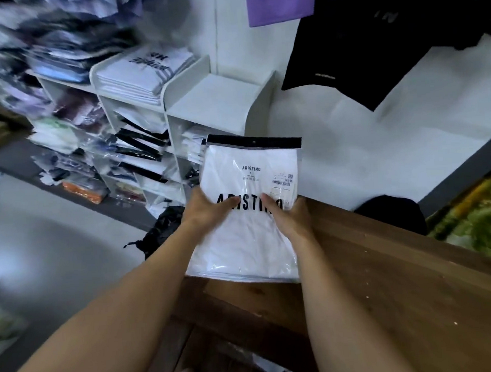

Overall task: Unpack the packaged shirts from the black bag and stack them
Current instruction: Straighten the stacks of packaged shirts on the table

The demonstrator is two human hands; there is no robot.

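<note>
Handling the packaged shirt (249,168), likely light, limp and slick, you pinch its side edges with left hand (208,214) and right hand (292,220).

White shirt pkg (250,237), blk lettering; brown wood table (388,277); blk bag (161,231).

- 2 hands: left hand (208,214), right hand (292,220).
- 1 packaged shirt (252,168), gripped by both.
- 1 wooden tabletop (388,277).
- 1 black bag (161,231) on the floor.
- 1 white shelf unit (219,101); its packets are too blurred to count.
- 1 stack of folded white shirts (134,77) on top.
- 2 hanging garments: 1 black shirt (374,48), 1 purple garment (279,2).
</note>
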